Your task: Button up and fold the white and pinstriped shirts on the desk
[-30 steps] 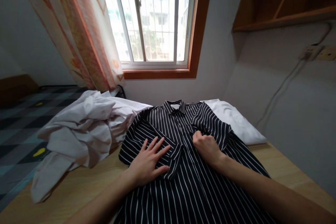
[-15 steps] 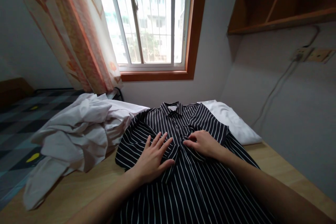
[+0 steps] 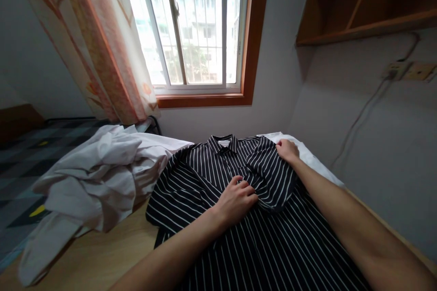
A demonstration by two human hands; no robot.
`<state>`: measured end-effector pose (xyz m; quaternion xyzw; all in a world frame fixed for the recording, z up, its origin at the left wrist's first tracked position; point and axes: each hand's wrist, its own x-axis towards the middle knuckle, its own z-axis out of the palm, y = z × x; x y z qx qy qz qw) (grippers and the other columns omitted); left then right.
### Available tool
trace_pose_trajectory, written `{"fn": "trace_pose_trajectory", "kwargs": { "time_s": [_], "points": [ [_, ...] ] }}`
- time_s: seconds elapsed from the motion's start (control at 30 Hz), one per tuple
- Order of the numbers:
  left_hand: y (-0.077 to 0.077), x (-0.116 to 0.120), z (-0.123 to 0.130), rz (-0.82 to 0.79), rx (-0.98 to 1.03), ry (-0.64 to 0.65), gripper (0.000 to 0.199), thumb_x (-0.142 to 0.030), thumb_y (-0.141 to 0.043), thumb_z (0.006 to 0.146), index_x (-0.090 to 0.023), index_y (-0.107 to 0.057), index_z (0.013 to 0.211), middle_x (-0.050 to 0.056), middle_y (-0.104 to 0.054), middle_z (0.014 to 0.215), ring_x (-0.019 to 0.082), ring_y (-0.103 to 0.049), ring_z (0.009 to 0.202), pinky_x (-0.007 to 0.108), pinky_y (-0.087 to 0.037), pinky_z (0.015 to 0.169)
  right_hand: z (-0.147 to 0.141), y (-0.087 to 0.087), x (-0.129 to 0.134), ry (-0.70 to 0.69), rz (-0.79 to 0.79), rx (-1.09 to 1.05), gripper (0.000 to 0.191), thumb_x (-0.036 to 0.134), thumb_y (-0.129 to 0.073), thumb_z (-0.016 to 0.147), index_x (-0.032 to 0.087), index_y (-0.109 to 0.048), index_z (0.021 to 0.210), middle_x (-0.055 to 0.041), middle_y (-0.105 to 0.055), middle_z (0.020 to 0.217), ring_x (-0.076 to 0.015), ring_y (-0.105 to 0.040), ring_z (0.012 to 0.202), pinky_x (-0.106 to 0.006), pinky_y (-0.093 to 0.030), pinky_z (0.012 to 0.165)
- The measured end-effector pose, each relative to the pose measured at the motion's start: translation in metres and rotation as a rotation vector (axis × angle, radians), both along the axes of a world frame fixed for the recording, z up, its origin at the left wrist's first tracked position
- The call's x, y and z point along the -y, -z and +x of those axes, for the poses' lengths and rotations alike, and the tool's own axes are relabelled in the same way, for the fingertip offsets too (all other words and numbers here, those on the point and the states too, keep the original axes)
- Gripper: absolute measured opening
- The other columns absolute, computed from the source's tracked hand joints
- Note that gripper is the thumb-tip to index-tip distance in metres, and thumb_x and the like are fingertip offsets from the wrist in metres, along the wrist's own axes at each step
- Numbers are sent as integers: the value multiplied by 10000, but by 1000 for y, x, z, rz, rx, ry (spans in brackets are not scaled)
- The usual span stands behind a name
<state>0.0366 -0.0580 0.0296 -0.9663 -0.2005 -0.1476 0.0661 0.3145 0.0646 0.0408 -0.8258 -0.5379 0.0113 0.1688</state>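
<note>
On tbl [image 3: 112, 242], wht cloth [image 3: 111, 177] beside striped shirt [image 3: 266, 241], window [image 3: 205, 32] behind

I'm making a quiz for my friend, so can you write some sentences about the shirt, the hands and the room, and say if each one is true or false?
1. The left hand rests on the striped shirt. True.
2. The shirt's stripes are yellow. False: they are white on black.
3. The right hand is at the shirt's edge, by a shoulder. True.
4. A curtain hides the whole window. False: the flowery curtain hangs at one side, and window glass shows.
5. A cord runs to the wall socket. True.
6. The shirt has no collar. False: its collar shows at the top.
</note>
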Motion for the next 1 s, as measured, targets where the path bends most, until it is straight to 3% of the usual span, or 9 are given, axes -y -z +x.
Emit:
{"fn": "trace_pose_trajectory", "kwargs": {
  "time_s": [0.1,0.23,0.4,0.47,0.53,0.6,0.67,0.83,1.0],
  "points": [
    [4,-1,-1,0,84,-3,178,-168,-473,968,-180,-648,998,28,-710,1006,165,-641,945,386,-418,974,15,1,0,72,17,11,302,263,-427,902,195,-695,1026,-125,-695,1093,-269,-643,1004,-336,-473,793],
    [3,2,-4,-69,20,6,165,-159,-509,942,-187,-658,1005,34,-704,1047,184,-627,1032,370,-447,940,31,5,3,59,-21,31,259,240,-473,879,184,-708,974,-136,-700,1062,-270,-648,985,-336,-479,789],
    [-13,14,-10,-198,22,3,223,-295,-497,957,-222,-645,1108,31,-666,1188,205,-569,1173,412,-406,1025,13,-1,11,-51,-10,100,283,248,-492,887,146,-687,1064,-172,-663,1142,-300,-606,1078,-390,-469,875],
    [-16,19,-13,-238,35,-41,352,-435,-465,965,-241,-591,1230,45,-607,1306,235,-497,1272,460,-348,1084,-4,-4,20,-178,45,150,354,326,-459,929,152,-643,1176,-160,-606,1266,-290,-529,1202,-397,-416,985],
    [-12,20,-17,-273,13,-109,501,-551,-414,955,-274,-488,1366,61,-486,1446,280,-380,1373,529,-272,1126,-20,-1,32,-436,86,209,440,423,-444,942,162,-601,1259,-137,-544,1368,-272,-448,1297,-390,-335,1082],
    [-4,19,-20,-322,-39,-156,577,-607,-376,944,-322,-389,1446,61,-350,1539,317,-274,1428,590,-219,1132,-28,9,48,-698,77,253,535,500,-439,933,161,-555,1330,-131,-487,1437,-274,-384,1359,-410,-269,1134],
    [3,17,-24,-375,-87,-166,600,-627,-367,936,-360,-338,1473,55,-252,1579,341,-206,1448,626,-199,1124,-25,25,63,-812,21,259,608,552,-415,929,169,-494,1394,-125,-436,1483,-281,-334,1397,-441,-234,1153],
    [4,16,-29,-432,-126,-132,603,-645,-446,897,-434,-351,1454,18,-156,1603,395,-119,1453,676,-178,1104,20,54,81,-725,-61,233,650,585,-333,945,219,-365,1482,-93,-337,1545,-257,-281,1429,-444,-215,1164],
    [-3,16,-32,-468,-147,-106,652,-700,-447,862,-436,-356,1452,27,-130,1608,438,-90,1442,710,-163,1083,52,47,77,-545,-150,281,664,566,-344,939,175,-379,1475,-115,-327,1545,-302,-278,1426,-499,-220,1152]
  ]
}}
